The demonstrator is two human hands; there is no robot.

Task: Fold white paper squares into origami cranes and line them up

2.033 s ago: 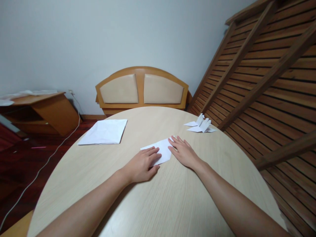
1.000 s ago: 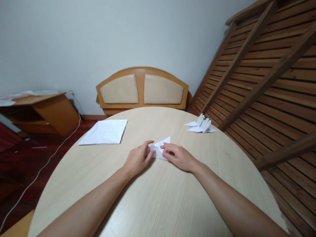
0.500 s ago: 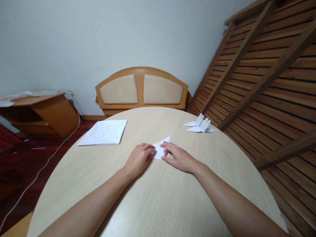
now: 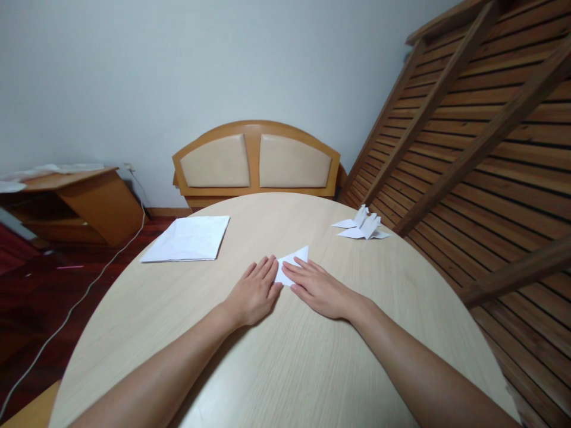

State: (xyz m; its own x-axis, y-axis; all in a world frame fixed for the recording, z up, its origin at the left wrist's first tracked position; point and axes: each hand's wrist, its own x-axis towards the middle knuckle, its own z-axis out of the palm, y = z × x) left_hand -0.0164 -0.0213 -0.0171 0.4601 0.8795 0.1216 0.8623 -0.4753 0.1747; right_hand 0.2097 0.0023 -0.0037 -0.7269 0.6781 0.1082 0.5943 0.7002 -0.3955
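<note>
A small folded piece of white paper point(image 4: 284, 274) lies flat near the middle of the table, one pointed corner toward the far right. My left hand point(image 4: 254, 291) rests flat at its left edge, fingers stretched out and thumb by the near left corner. Across the right part of the paper lies my right hand point(image 4: 317, 286), fingers extended and pressing down, covering some of it. Neither hand is closed around anything.
The round wooden table point(image 4: 285, 368) carries a stack of white paper point(image 4: 187, 239) at the left and folded paper cranes point(image 4: 366, 226) at the far right. Beyond stands a headboard point(image 4: 255, 157). Wooden slats point(image 4: 482, 154) lean at the right. A cable point(image 4: 80, 303) runs over the floor.
Both hands have gone from curled fingers at the paper to flattened, stretched fingers. My right fingers have spread leftward over the paper, which has shifted very slightly.
</note>
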